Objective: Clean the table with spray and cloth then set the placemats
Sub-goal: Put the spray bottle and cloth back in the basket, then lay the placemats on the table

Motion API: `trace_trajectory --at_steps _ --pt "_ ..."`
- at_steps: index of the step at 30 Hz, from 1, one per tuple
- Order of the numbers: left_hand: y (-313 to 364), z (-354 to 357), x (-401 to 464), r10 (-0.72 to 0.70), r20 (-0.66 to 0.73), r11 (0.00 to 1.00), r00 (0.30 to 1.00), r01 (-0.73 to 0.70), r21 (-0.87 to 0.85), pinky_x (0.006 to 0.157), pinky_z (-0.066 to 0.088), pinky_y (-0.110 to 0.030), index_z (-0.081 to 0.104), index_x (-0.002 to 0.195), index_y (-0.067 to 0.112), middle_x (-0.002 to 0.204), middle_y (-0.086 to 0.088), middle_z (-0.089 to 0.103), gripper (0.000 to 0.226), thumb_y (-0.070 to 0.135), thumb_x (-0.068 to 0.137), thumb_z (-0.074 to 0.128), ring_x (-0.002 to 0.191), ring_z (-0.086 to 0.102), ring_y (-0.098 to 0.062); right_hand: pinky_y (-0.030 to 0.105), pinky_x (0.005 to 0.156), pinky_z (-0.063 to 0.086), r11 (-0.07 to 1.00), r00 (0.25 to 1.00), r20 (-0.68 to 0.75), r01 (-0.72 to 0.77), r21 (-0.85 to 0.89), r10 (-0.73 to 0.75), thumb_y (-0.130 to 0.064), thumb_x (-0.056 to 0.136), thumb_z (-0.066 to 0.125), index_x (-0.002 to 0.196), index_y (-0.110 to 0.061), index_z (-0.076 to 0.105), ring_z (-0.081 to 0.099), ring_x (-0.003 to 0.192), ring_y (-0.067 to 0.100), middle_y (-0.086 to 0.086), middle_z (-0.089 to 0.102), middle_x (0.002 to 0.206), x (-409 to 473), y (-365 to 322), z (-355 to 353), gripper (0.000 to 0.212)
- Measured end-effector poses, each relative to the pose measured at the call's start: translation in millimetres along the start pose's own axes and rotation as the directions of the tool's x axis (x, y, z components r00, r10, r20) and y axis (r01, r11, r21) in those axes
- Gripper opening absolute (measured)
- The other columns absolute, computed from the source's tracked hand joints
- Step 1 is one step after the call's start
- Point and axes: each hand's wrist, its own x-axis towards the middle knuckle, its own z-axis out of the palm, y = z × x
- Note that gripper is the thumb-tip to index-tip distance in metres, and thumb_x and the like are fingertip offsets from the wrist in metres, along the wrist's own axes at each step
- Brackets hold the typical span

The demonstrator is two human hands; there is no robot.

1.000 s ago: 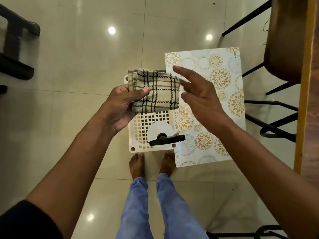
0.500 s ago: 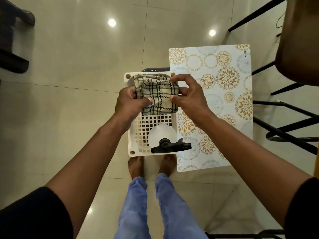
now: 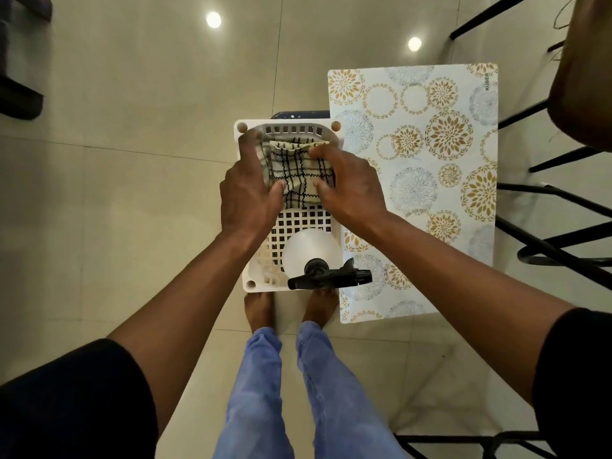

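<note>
While you look straight down, the checked cloth [image 3: 299, 173] sits folded between your two hands, at the far end of the white basket [image 3: 306, 223] and partly inside its rim. Your left hand [image 3: 250, 190] grips the cloth's left edge: the thumb lies across the near left corner of the fabric and the fingers curl round the far side, reaching toward the basket's far left corner. Your right hand [image 3: 347, 187] grips the right edge the same way, thumb pressed on the near right part of the cloth, fingers curled over its upper right fold. So the cloth is pinched from both sides, its middle showing bare between your thumbs.

Nearer to you in the same basket stands the spray bottle [image 3: 313, 256], white body upright, its black trigger head pointing right over the basket's near right wall. Just beside the basket on the right lies the placemat [image 3: 430, 144], patterned with gold and grey flower rings, flat and touching the basket's right side; whether it rests on the floor or on a low surface, you cannot tell. Below the basket, your bare feet [image 3: 288, 309] stand on the glossy tiled floor [image 3: 132, 160]. Black chair legs [image 3: 546, 226] cross at the right edge.
</note>
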Motion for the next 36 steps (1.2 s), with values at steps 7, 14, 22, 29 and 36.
trace_trajectory --at_steps 7,14,22,29,36 --pt "-5.5 5.4 -0.7 0.126 0.053 0.968 0.991 -0.135 0.213 0.096 0.05 -0.042 0.05 0.153 0.026 0.146 -0.012 0.059 0.062 0.019 0.096 0.073 0.118 0.063 -0.032 0.037 0.078 0.055 0.924 0.99 0.005 0.134 -0.357 -0.142 -0.036 0.093 0.069 0.14 -0.028 0.054 0.054 0.121 0.026 0.006 0.047 0.145 6.3 5.9 13.1 0.05" --pt "-1.7 -1.1 6.8 0.112 0.094 0.931 0.989 -0.138 0.337 0.097 0.053 -0.046 0.051 0.155 0.024 0.152 -0.018 0.045 0.062 0.023 0.098 0.073 0.115 0.06 -0.037 0.031 0.069 0.048 0.865 0.991 -0.018 0.107 -0.49 -0.133 -0.049 0.088 0.069 0.142 -0.033 0.053 0.05 0.116 0.027 0.012 0.048 0.13 5.8 12.2 10.8 0.058" --pt "6.6 -12.2 12.7 0.022 0.155 0.922 0.988 -0.08 0.378 0.1 0.051 -0.047 0.047 0.158 0.029 0.145 -0.019 0.048 0.065 0.028 0.097 0.069 0.119 0.061 -0.042 0.028 0.079 0.043 0.955 0.998 0.038 0.053 -0.293 -0.043 -0.051 0.089 0.073 0.147 -0.04 0.048 0.051 0.113 0.021 0.007 0.047 0.129 1.3 12.5 5.1 0.064" --pt "59.8 -55.5 -16.7 0.087 -0.067 0.959 0.994 -0.066 0.274 0.081 0.05 -0.036 0.079 0.115 0.026 0.098 -0.001 0.081 0.029 0.04 0.097 0.06 0.095 0.074 -0.028 0.02 0.065 0.037 0.989 0.984 -0.132 -0.109 0.096 0.121 -0.044 0.09 0.074 0.124 -0.034 0.064 0.05 0.082 0.005 -0.008 0.055 0.095 -37.7 15.0 -35.2 0.037" --pt "153.9 -84.9 -91.3 0.301 0.085 0.921 0.95 -0.266 -0.283 0.069 0.059 -0.027 0.082 0.103 0.021 0.089 0.015 0.076 0.015 0.016 0.098 0.069 0.075 0.073 -0.009 0.033 0.069 0.053 0.816 0.894 -0.164 -0.288 0.501 0.417 -0.024 0.093 0.073 0.107 -0.028 0.072 0.062 0.071 0.008 -0.008 0.068 0.082 -116.4 8.1 -66.5 0.015"
